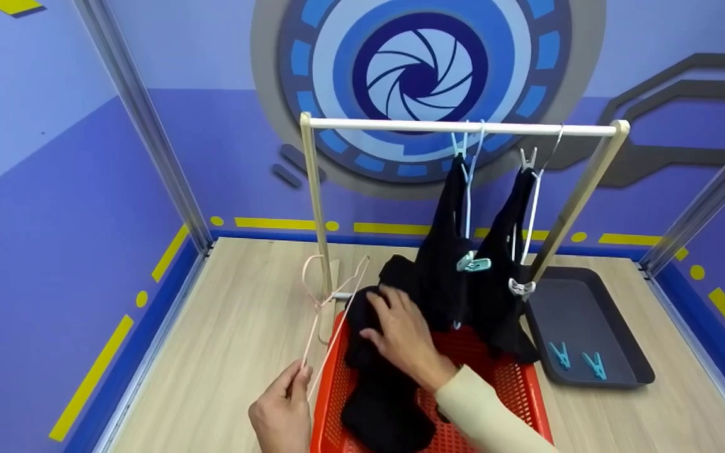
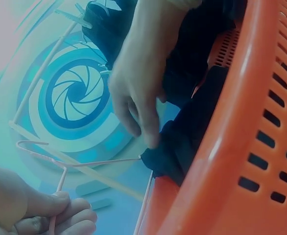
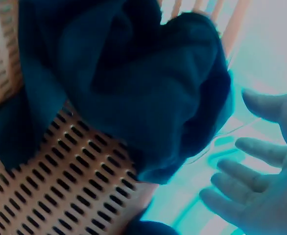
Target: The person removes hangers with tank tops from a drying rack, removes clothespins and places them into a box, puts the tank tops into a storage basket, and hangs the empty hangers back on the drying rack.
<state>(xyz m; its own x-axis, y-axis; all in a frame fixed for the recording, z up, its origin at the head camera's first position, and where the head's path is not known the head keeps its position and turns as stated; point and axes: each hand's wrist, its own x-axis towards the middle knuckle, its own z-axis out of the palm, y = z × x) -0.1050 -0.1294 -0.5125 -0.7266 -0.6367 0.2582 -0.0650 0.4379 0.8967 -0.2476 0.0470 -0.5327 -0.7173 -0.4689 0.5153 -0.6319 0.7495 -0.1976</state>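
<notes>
My left hand pinches one side of a pale pink wire hanger between thumb and fingers, at the left of the red basket. In the left wrist view the hanger's hook points away from that hand. Black cloth is draped over the basket's left rim and bunched inside. Above this cloth is my right hand, its fingers extended. The right wrist view shows the right hand with fingers spread and a gap between them and the bunched black cloth.
A white-barred rack stands behind the basket. Two black garments hang from it on a blue hanger and a white hanger, with clothespins attached. At the right, a dark grey tray holds two blue clothespins.
</notes>
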